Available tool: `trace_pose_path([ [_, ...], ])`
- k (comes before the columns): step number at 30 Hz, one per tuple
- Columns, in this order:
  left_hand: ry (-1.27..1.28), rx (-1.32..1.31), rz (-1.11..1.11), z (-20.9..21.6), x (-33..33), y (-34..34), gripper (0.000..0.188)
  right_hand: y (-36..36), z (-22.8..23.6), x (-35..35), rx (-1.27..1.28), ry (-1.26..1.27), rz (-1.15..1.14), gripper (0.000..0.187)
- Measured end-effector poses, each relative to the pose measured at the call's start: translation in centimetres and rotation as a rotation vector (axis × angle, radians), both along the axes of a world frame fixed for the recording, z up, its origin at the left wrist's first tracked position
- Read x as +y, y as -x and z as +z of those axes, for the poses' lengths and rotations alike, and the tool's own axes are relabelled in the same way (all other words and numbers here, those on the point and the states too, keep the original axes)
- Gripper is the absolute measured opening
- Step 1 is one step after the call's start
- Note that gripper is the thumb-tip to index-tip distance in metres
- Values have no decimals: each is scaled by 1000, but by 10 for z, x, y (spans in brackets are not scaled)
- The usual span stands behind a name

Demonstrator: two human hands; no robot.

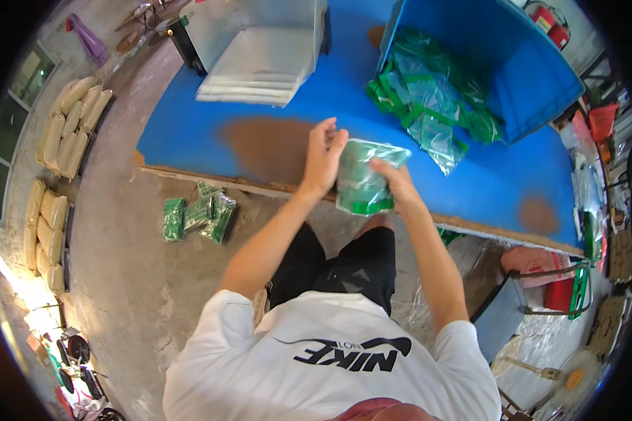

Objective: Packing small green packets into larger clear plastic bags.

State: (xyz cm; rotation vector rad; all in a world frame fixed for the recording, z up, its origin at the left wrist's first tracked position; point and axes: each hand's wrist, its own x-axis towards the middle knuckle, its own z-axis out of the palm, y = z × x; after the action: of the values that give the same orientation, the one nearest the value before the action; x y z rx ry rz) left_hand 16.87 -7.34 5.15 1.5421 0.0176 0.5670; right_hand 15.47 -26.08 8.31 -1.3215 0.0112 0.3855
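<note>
A small stack of clear plastic bags with green bands (365, 179) is held upright over the table's front edge. My right hand (400, 188) grips the stack from its right side, the thumb lying across the front. Beside the stack's left edge is my left hand (321, 160), raised with its fingers loosely bent and a little apart. Nothing shows in it, and whether it touches the bags is unclear. More loose green and clear bags (435, 105) spill from a blue bin (541, 91) tipped on its side at the far right of the table.
A translucent bin (260, 63) with layered clear sheets stands on the far left of the blue table (189, 126), next to a dark upright stand (186, 45). Green packets (200, 212) lie on the floor at left. A blue-grey chair (502, 316) stands at lower right; stuffed sacks (70, 126) line the left wall.
</note>
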Motion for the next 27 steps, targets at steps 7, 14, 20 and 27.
trace_pose_path([
  [7,-737,128,438,-3,209,-158,32,-3,-48,-33,137,-708,-83,61],
  [14,-871,285,470,-27,258,-226,34,-8,-59,-36,244,-379,-186,61],
  [20,-707,354,372,-32,276,-255,41,-11,-50,-34,247,-311,-176,68],
  [27,-594,461,334,-27,340,-232,41,-4,-53,-15,302,-454,-93,52],
])
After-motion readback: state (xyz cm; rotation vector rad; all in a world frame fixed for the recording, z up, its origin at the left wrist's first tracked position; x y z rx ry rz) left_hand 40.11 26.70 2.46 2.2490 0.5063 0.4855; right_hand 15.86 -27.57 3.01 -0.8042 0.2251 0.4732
